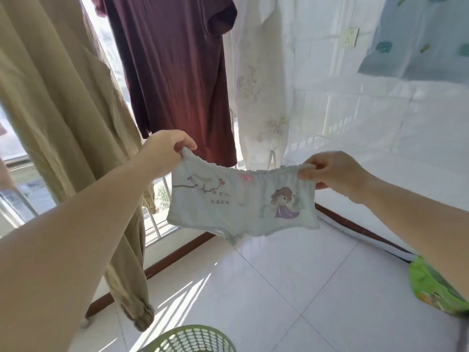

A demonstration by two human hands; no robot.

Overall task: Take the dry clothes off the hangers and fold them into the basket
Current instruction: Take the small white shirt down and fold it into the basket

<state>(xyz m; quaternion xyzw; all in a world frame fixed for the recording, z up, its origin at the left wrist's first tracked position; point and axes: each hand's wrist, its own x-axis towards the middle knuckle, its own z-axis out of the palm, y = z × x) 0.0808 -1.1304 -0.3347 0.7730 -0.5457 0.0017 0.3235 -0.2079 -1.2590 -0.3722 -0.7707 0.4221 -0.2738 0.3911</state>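
White glossy floor tiles (pixel 291 288) and a white tiled wall (pixel 368 118) bound a sunlit drying corner. Centre: a pair of pale mint cotton children's briefs (pixel 241 204), printed with a blossom branch and a cartoon figure in purple, is stretched flat in the air. The person's left hand (pixel 167 151) pinches the waistband's left corner; the right hand (pixel 332 171) pinches its right corner. Below the briefs, at the lower edge, stands a green perforated plastic laundry basket (pixel 187 339), well apart from them. Behind the briefs hang a maroon knit dress (pixel 177 72), to its left long khaki trousers (pixel 58 102), to its right a white floral garment (pixel 261 85). Above and right of the briefs hangs a pale blue patterned cloth (pixel 418 41).
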